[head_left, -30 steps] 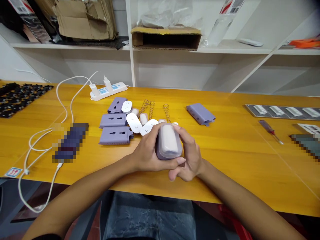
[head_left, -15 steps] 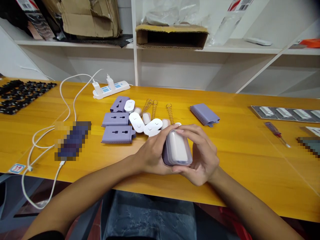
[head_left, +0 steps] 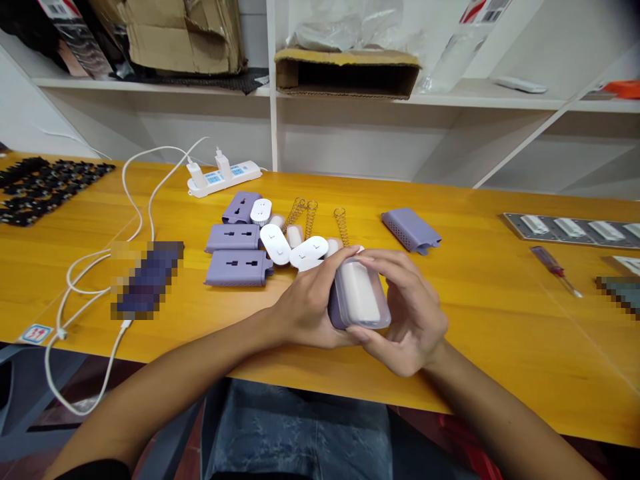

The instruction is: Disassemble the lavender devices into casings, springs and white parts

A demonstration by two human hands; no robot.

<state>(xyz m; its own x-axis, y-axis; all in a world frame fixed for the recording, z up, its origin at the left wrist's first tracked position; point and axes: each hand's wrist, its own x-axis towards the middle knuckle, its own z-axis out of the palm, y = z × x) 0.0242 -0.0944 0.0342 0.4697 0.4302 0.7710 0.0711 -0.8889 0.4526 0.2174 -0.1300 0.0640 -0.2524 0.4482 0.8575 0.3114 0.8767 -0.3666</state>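
One lilac socket casing [head_left: 336,308] fitted with a white insert [head_left: 358,291] is held between the left hand [head_left: 307,307] and right hand [head_left: 413,320], their fingers [head_left: 400,270] closed around it, over the yellow table [head_left: 475,313].

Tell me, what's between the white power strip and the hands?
The head view shows coiled springs and white oval socket faces between the power strip and the left hand and right hand.
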